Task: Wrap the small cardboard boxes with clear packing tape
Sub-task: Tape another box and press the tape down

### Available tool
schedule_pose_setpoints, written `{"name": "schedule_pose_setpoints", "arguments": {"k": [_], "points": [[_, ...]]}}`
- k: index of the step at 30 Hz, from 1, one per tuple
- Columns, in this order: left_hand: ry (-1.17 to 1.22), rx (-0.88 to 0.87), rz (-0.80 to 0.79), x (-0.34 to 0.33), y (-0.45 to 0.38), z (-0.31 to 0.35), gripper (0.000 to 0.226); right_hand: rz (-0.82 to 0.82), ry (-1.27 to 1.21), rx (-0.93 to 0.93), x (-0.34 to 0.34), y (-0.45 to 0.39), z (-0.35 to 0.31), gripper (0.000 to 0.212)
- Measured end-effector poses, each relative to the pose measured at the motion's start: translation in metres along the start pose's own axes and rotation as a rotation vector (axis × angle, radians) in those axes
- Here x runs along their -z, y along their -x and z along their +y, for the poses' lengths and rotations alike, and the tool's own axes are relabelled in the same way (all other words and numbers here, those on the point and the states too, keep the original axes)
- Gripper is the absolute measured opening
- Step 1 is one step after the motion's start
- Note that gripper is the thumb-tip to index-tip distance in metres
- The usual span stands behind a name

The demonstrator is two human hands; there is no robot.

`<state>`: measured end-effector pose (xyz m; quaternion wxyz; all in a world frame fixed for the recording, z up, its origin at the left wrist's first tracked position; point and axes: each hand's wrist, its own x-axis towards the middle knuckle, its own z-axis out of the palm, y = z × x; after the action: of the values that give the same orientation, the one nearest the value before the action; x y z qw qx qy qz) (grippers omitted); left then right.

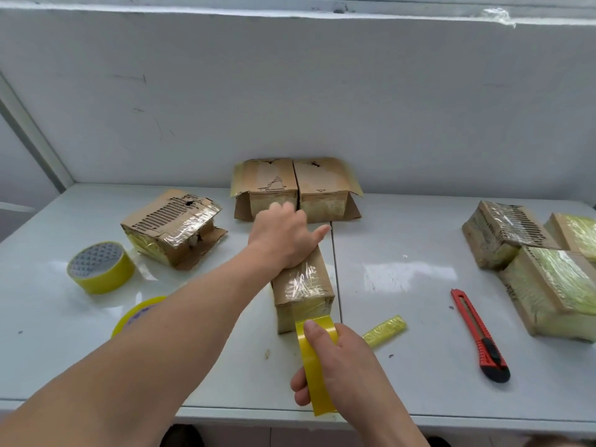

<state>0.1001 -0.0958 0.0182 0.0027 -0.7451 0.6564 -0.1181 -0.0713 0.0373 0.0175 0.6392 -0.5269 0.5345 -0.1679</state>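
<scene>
The right hand [335, 366] was curled round a roll of yellow-tinted tape [314, 359] at the near edge of the table [403, 375], thumb on top of the roll, its band running up onto the near face of the small cardboard box [301, 291]. The left hand [283, 235] lay flat on the far end of that box, fingers straight and spread, pressing it down at the table's centre.

Judging from this, if the left hand eased off, the pull on the tape could drag or tip the box; a slanted pull could wrinkle the band or let it stick to itself.

Two more rolls [101, 267] sat at the left, a torn box [172, 225] beyond them, an opened pair [295, 188] against the far wall, wrapped boxes [532, 269] at the right, and a red utility knife [480, 335] near them. A roll partly under the forearm bore blue printing, unreadable; the box markings could not be read either.
</scene>
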Motion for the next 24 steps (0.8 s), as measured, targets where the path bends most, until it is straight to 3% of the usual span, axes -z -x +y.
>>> {"name": "schedule_pose_setpoints", "arguments": {"k": [2,4,8,13,19,24], "points": [[-0.080,-0.086,0.069,0.004,0.007,0.010,0.057,0.005,0.005,0.005,0.000,0.000,0.000,0.031],[-0.040,-0.072,0.031,0.005,0.012,0.015,0.051,0.004,-0.005,0.004,0.000,0.001,0.000,0.031],[0.029,0.067,-0.071,0.000,0.030,0.026,0.070,-0.009,-0.011,0.011,0.002,0.000,0.002,0.030],[0.068,0.137,0.052,-0.006,0.046,0.034,0.071,-0.023,-0.008,0.024,0.000,0.000,0.005,0.027],[0.432,0.195,-0.176,-0.002,0.057,0.036,0.082,-0.073,-0.024,0.015,0.006,0.000,0.005,0.020],[0.490,0.189,-0.141,0.000,0.042,0.032,0.063,-0.102,-0.060,0.087,0.005,-0.004,0.012,0.023]]}}
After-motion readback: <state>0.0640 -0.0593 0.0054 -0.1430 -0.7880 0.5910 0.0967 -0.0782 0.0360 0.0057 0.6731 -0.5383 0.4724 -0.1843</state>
